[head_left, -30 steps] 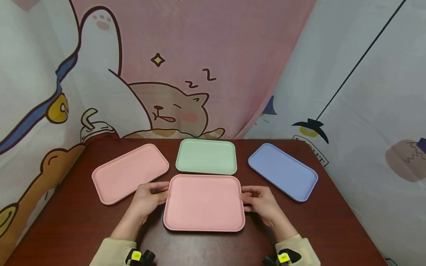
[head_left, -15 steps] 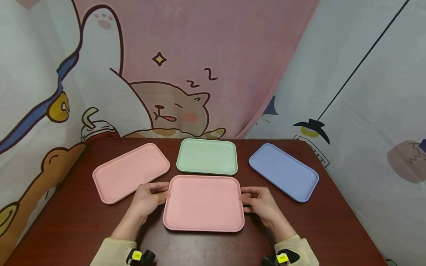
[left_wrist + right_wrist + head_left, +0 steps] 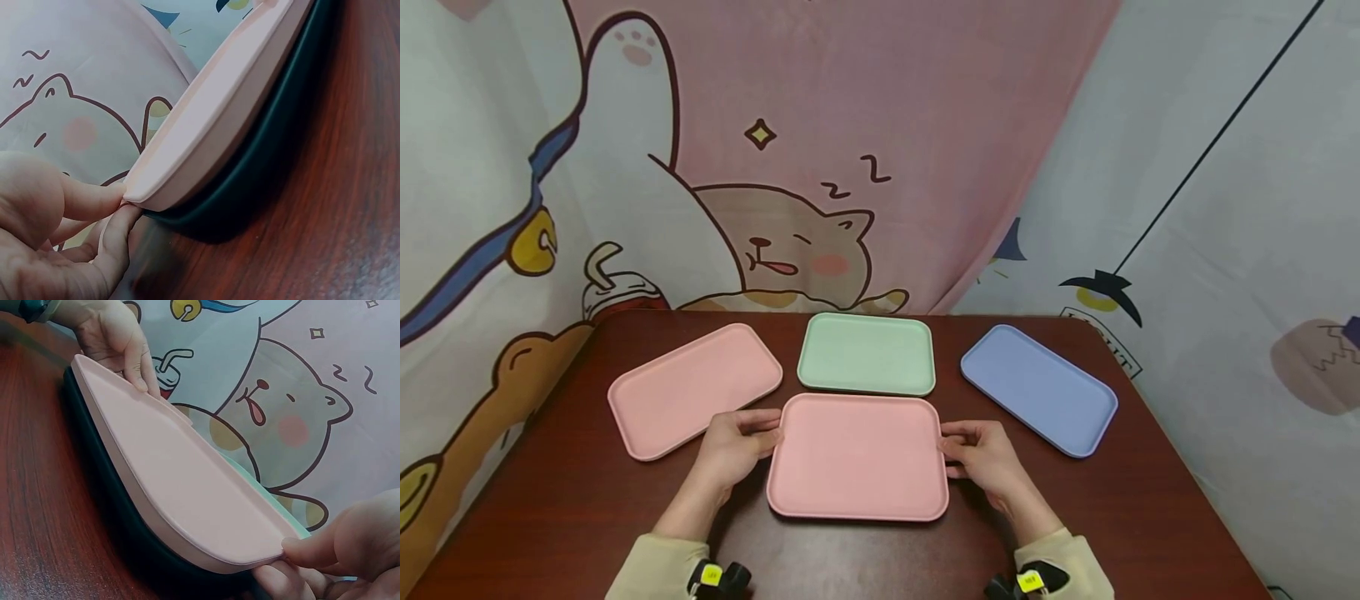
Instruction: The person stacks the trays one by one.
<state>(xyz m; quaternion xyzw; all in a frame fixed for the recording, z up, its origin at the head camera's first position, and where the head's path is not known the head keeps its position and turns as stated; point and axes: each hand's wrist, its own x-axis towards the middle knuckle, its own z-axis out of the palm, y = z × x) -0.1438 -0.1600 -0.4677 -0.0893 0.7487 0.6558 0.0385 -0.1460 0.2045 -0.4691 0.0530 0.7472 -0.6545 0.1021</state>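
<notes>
A pink rectangular tray (image 3: 859, 458) lies between my two hands at the middle front of the table. My left hand (image 3: 733, 454) pinches its left rim; in the left wrist view the thumb (image 3: 94, 201) is on top and a finger underneath. At the opposite end my right hand (image 3: 987, 460) pinches the right rim, thumb above and fingers below in the right wrist view. Both wrist views show a dark green tray (image 3: 275, 147) directly under the pink one. From the head view that lower tray is almost wholly hidden.
Behind the held tray lies a light green tray (image 3: 867, 354), close to its far edge. A second pink tray (image 3: 695, 392) lies angled at the left, beside my left hand. At the right is a blue tray (image 3: 1039, 390), also angled. A printed curtain (image 3: 925, 125) hangs behind the brown table (image 3: 550, 517).
My right hand and the right end of the pink tray have shifted very slightly left. Both hands keep their hold, and the other trays stay in place.
</notes>
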